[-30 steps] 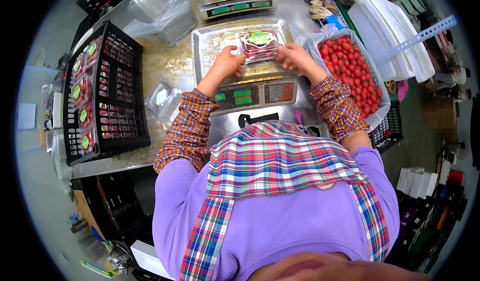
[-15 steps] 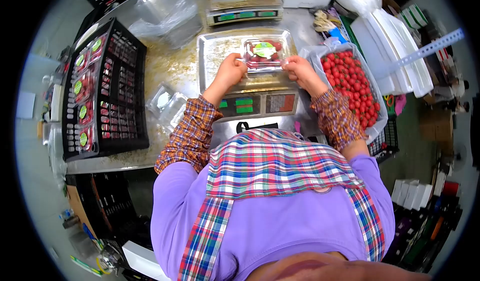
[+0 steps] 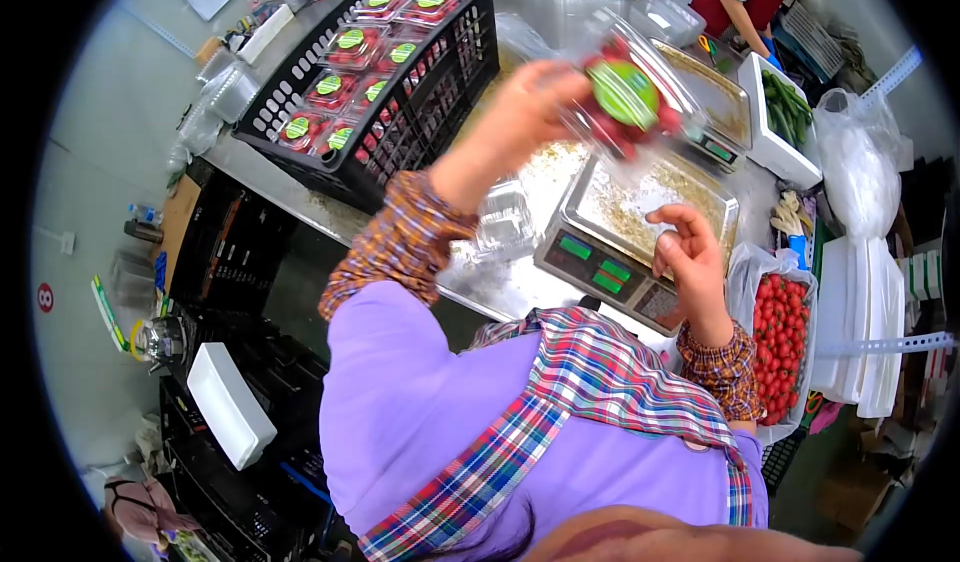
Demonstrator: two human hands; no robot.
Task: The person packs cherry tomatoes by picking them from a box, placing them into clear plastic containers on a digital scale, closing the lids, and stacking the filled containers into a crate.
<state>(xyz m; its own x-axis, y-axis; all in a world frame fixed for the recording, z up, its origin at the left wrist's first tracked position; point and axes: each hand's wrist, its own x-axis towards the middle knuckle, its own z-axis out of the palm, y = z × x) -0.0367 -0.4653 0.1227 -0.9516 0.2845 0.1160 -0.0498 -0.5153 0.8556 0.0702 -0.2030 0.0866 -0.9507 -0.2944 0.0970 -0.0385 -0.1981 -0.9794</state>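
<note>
My left hand (image 3: 525, 112) is closed on one end of a clear plastic punnet of cherry tomatoes (image 3: 628, 100) with a round green label. The punnet is tilted and raised above the table, slightly blurred. Below it stands a weighing scale (image 3: 592, 262) with a wet metal pan and lit green displays. Over the scale's right side hovers my right hand (image 3: 693, 260), its fingers loosely bent and apart, nothing in them. Left of my left hand, a black crate (image 3: 300, 167) holds several labelled punnets. Loose cherry tomatoes (image 3: 782, 337) fill a bag-lined crate at the right.
Clear plastic containers (image 3: 505, 217) lie left of the scale. Behind it are a second scale (image 3: 722, 150) and a white foam box (image 3: 780, 157) of green vegetables. A co-worker (image 3: 750, 2) stands across the table. White foam lids (image 3: 850, 312) lean at the right.
My left hand has lifted the punnet off the scale pan and carried it up and leftward. My right hand has let go of it. The view has turned left.
</note>
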